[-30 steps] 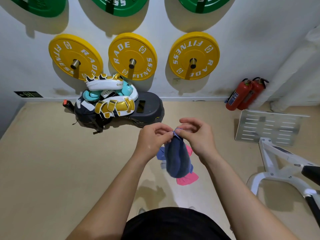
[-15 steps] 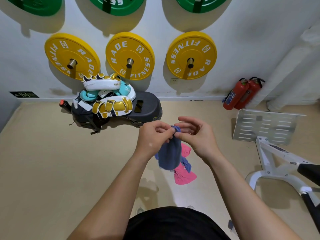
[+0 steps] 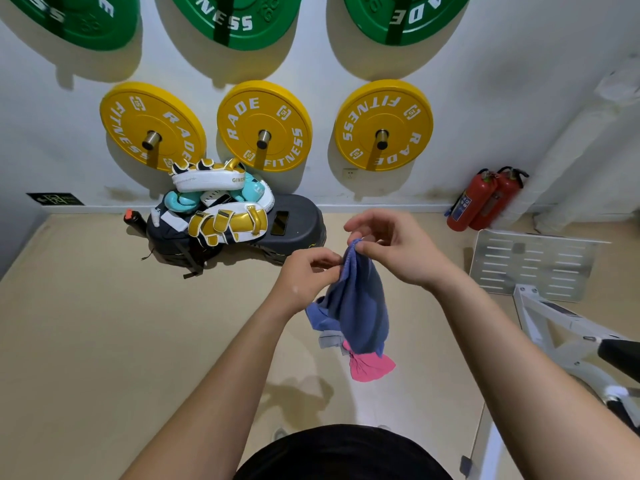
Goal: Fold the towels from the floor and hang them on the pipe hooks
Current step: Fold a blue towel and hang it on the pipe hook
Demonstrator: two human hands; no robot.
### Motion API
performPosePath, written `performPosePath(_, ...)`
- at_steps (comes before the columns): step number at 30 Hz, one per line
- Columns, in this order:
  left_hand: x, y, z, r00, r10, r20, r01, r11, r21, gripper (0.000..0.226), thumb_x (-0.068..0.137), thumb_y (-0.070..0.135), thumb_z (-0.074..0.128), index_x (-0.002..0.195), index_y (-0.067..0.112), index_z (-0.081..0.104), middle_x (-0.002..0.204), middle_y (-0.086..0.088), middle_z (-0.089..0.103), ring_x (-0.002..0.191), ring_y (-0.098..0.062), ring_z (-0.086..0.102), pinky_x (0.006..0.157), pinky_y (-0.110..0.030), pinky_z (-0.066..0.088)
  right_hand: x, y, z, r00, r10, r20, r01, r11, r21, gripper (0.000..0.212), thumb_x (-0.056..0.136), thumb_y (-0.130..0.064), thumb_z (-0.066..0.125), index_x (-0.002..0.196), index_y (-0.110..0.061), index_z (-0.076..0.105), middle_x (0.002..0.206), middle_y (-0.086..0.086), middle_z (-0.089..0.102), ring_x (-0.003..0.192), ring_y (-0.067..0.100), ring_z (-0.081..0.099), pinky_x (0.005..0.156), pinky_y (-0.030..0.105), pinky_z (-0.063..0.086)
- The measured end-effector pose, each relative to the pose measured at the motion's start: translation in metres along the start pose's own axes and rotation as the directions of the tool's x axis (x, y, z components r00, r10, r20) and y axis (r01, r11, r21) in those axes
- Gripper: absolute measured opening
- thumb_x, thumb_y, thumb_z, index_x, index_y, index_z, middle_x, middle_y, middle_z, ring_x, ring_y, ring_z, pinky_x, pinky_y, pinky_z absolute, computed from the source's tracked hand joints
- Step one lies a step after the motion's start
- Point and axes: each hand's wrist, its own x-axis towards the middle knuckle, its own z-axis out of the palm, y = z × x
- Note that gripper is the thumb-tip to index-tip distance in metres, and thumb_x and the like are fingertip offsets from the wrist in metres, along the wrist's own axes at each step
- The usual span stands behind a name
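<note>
Blue towel (image 3: 360, 306) is held in the air in mid scene, hanging in soft vertical folds over the floor (image 3: 104, 341).
- Right hand (image 3: 398, 251) pinches its top corner between thumb and forefinger, the other fingers spread.
- Left hand (image 3: 304, 275) pinches the top edge just beside it.
- Cloth looks light, limp and not slippery. It will sag wherever it is unheld, so the best hold is probably 2 corners along 1 edge, drawn apart.
- Pink towel (image 3: 372, 367) lies on the floor below. Cannot tell whether the grey and blue scraps beside it are separate.
- Room is open to the near left. Pile of boxing pads (image 3: 221, 209) sits far left, white metal frame (image 3: 554, 323) is close on the right.
- No hooks in view.
</note>
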Motion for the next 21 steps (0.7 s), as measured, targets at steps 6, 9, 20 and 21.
performPosePath(6, 0.005, -0.014, 0.005, 1.0, -0.02, -0.01, 0.021, 0.994, 0.108, 0.011, 0.082, 0.007, 0.071, 0.089, 0.016, 0.07, 0.083, -0.001, 0.073, 0.079, -0.019, 0.069, 0.075, -0.031, 0.058, 0.003, -0.017, -0.022, 0.998, -0.051, 0.032, 0.055, 0.984, -0.168, 0.026, 0.089, 0.002, 0.061, 0.1, -0.02, 0.069, 0.087, -0.003, 0.07, 0.079, 0.01, 0.064, 0.081, 0.028, 0.054)
performPosePath(9, 0.003, -0.026, 0.004, 0.997, -0.078, -0.028, 0.082, 0.978, 0.192, 0.008, 0.085, 0.013, 0.072, 0.089, 0.02, 0.07, 0.084, 0.003, 0.071, 0.075, -0.01, 0.063, 0.068, -0.022, 0.053, 0.004, -0.021, -0.031, 0.999, -0.037, 0.005, 0.038, 0.973, -0.228, 0.022, 0.09, 0.001, 0.061, 0.101, -0.016, 0.069, 0.091, 0.001, 0.07, 0.085, 0.021, 0.064, 0.08, 0.031, 0.054)
performPosePath(20, -0.019, -0.072, -0.025, 0.912, -0.365, -0.188, 0.405, 0.875, 0.265, 0.014, 0.08, 0.003, 0.064, 0.082, 0.017, 0.059, 0.082, -0.003, 0.064, 0.074, -0.021, 0.059, 0.056, -0.023, 0.044, 0.017, 0.014, -0.045, 0.977, -0.002, -0.213, -0.082, 0.919, -0.387, 0.028, 0.091, 0.006, 0.052, 0.089, -0.02, 0.062, 0.092, -0.005, 0.063, 0.077, 0.008, 0.056, 0.063, 0.005, 0.041)
performPosePath(21, -0.021, -0.076, -0.03, 0.9, -0.386, -0.204, 0.43, 0.863, 0.264, 0.013, 0.081, 0.004, 0.064, 0.084, 0.016, 0.061, 0.085, -0.003, 0.064, 0.076, -0.022, 0.06, 0.057, -0.025, 0.047, 0.018, 0.02, -0.045, 0.97, 0.009, -0.243, -0.109, 0.911, -0.398, 0.029, 0.09, 0.008, 0.05, 0.09, -0.019, 0.062, 0.092, -0.004, 0.062, 0.077, 0.009, 0.055, 0.06, 0.003, 0.039)
